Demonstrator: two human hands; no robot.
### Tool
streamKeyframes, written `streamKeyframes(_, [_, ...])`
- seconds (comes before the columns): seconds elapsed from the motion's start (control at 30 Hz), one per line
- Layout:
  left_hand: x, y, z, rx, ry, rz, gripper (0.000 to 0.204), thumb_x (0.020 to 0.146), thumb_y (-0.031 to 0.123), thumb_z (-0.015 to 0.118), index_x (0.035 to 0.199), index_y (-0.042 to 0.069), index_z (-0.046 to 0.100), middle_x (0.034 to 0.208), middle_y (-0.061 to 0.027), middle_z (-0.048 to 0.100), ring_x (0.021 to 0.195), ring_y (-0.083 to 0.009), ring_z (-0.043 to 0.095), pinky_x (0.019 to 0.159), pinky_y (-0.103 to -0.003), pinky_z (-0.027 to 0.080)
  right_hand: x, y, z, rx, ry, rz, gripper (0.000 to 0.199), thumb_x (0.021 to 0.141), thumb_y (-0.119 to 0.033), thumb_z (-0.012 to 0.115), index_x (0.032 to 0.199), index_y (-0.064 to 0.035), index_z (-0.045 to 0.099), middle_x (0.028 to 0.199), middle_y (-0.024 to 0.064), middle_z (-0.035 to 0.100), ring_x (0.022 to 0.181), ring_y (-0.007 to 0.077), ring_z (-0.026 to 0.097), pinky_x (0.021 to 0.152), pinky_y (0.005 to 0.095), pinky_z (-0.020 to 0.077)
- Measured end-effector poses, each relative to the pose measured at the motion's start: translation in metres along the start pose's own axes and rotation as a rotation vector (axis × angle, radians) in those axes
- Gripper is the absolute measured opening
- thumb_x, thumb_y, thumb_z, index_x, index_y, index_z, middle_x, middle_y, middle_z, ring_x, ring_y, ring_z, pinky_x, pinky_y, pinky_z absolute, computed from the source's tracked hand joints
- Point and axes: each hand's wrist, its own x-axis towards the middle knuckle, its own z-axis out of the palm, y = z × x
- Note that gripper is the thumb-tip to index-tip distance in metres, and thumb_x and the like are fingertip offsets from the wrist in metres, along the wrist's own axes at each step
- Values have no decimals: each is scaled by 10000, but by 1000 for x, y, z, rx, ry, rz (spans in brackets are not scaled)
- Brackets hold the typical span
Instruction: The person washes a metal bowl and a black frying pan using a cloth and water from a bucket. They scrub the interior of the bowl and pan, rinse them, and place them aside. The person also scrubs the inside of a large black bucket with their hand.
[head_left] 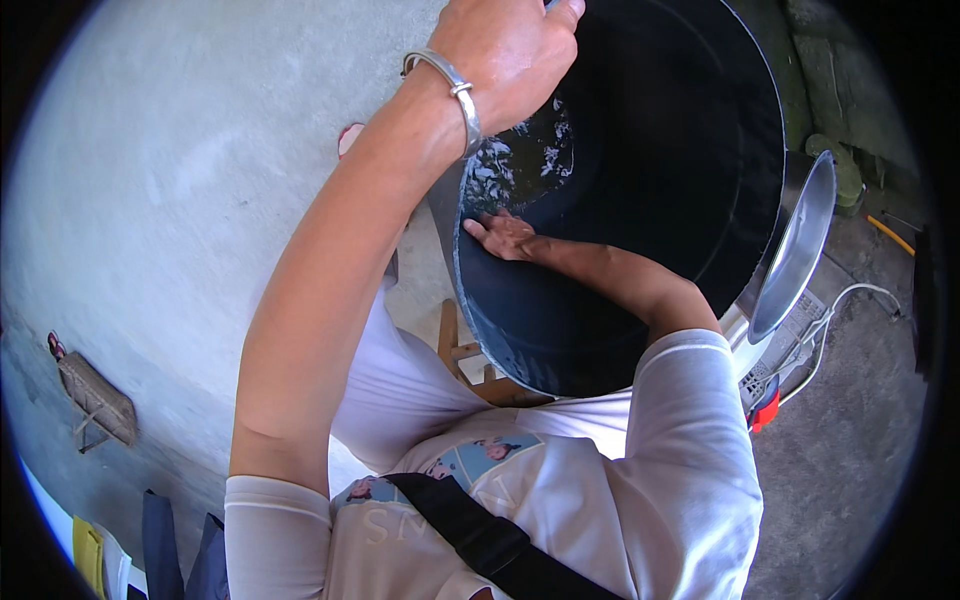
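A large, deep black barrel [680, 170] is in front of me, its round mouth facing up toward me. Some water [520, 165] with bright reflections lies inside, along its left side. At the top edge of the picture, my left hand [510, 55], a silver bangle on its wrist, is closed at the barrel's far left rim; part of its fingers is cut off by the picture's edge. My right arm reaches down into the barrel. There my right hand [503, 236] rests with fingers stretched out against the inner wall, beside the water, and holds nothing I can see.
A shiny round metal basin or lid [795, 250] leans to the right of the barrel. Close to it are a white cable [825, 325] and a red object [767, 408]. A wooden stool [455, 345] shows below the barrel. A woven seat [97, 395] stands far left.
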Motion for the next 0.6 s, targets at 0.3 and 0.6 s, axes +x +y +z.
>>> streamKeyframes(0.3, [1,-1,6,25,16,13,248,874,91,462,1057,-24,581,967,-241,615,930,-368,588,830,-376,448,-2,-39,-19,135,177,-109,335,904,-288,415,909,-33,633,958,215,615,962,393,554,843,439,438])
streamKeyframes(0.6, [2,4,1,-18,-2,-18,242,869,82,459,1047,-23,585,950,-231,622,909,-360,593,822,-372,448,29,-20,-6,420,292,-108,385,898,-321,460,843,12,645,847,245,621,870,380,597,789,400,460])
